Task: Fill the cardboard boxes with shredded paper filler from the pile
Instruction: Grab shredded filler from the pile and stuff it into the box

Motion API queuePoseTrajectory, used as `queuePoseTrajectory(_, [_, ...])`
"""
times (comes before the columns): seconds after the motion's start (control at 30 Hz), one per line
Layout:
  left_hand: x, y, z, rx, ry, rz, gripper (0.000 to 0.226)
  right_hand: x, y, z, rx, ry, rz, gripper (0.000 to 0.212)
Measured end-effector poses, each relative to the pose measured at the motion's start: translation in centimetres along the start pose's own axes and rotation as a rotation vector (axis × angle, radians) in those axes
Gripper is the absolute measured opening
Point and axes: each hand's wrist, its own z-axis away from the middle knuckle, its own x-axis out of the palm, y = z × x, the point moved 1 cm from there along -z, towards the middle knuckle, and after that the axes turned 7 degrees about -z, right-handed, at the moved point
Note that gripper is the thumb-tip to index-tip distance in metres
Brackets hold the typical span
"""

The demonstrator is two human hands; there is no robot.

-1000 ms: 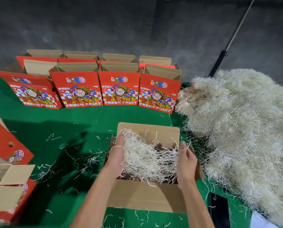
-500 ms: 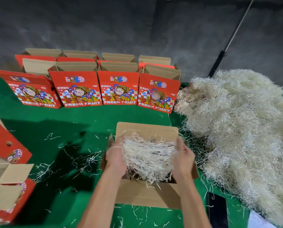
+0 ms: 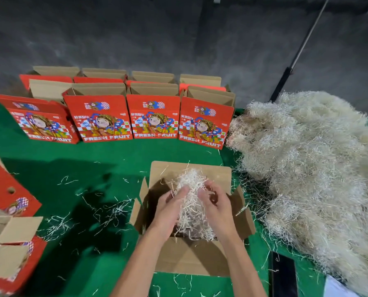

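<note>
Down at the near middle of the green-covered worktop (image 3: pixel 114 155) stands the open brown cardboard box (image 3: pixel 189 258), flaps spread, with a clump of pale shredded paper filler (image 3: pixel 192 202) sitting in its mouth. Both hands are over the opening: the left hand (image 3: pixel 170 209) presses against the clump's left side with fingers curled into the strands, and the right hand (image 3: pixel 216 205) grips the clump from the right, fingers bent around it. The two hands are close together, the filler squeezed narrow between them.

Just right of the box lies the big loose pile of pale shredded paper (image 3: pixel 311 174), reaching to the worktop's right edge. Stray strands (image 3: pixel 106 213) are scattered over the green cloth to the box's left. Along the far edge stand two rows of red printed "FRESH FRUIT" boxes (image 3: pixel 155 116) with brown flaps up; more red and brown boxes (image 3: pixel 9 243) sit at the near left. A flat black object (image 3: pixel 282 273) lies at the near right — what it is I cannot tell. Behind is a dark grey wall (image 3: pixel 136 33) with a thin pole (image 3: pixel 303 43) leaning on it.

Compared with a second ago, the hands have drawn inward — then they held a wide wad at its two ends, now a tighter clump.
</note>
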Motion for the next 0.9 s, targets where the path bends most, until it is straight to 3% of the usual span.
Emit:
queuePoseTrajectory(0.07, [0.1, 0.2, -0.2, 0.028, 0.029, -0.103, 0.106, 0.8, 0.4, 0.0, 0.066, -0.040, -0.019, 0.059])
queuePoseTrajectory(0.17, [0.9, 0.3, -0.3, 0.099, 0.085, -0.212, 0.092, 1.1, 0.6, 0.0, 0.050, -0.075, 0.068, 0.047])
queuePoseTrajectory(0.27, [-1.2, 0.9, -1.2, 0.175, 0.268, -0.063, 0.045, -0.4, 0.4, -0.6, 0.085, 0.004, 0.034, 0.047])
queuePoseTrajectory(0.33, [-4.4, 1.6, -2.2, 0.133, 0.409, 0.065, 0.036, -2.8, 0.0, -1.2, 0.115, 0.122, -0.004, 0.054])
queuePoseTrajectory(0.4, [-6.3, 2.2, -2.6, 0.115, 0.373, 0.039, 0.047, -4.5, -0.5, -1.3, 0.093, 0.159, -0.016, 0.060])
queuePoseTrajectory(0.47, [-5.5, 2.6, -2.2, 0.133, 0.212, -0.051, 0.070, -3.9, -1.1, -1.0, 0.097, 0.077, -0.009, 0.063])
queuePoseTrajectory(0.57, [-1.4, 2.1, -0.4, 0.091, -0.055, -0.133, 0.116, 0.3, -1.8, -0.1, 0.045, -0.166, 0.032, 0.034])
queuePoseTrajectory(0.63, [0.2, 1.2, -0.4, 0.072, 0.031, -0.285, 0.133, 2.1, -1.4, 0.1, -0.034, -0.195, 0.014, 0.019])
queuePoseTrajectory(0.73, [-0.8, 1.1, -1.1, 0.160, 0.174, -0.240, 0.118, 1.3, -1.0, -0.1, 0.004, -0.096, -0.003, 0.013])
queuePoseTrajectory(0.83, [-3.7, 1.8, -1.8, 0.171, 0.252, -0.058, 0.091, -1.8, -0.6, -0.6, 0.098, 0.121, -0.107, 0.010])
queuePoseTrajectory(0.9, [-4.9, 1.9, -2.4, 0.130, 0.282, 0.040, 0.091, -3.4, -0.4, -0.6, 0.063, 0.234, -0.144, 0.020])
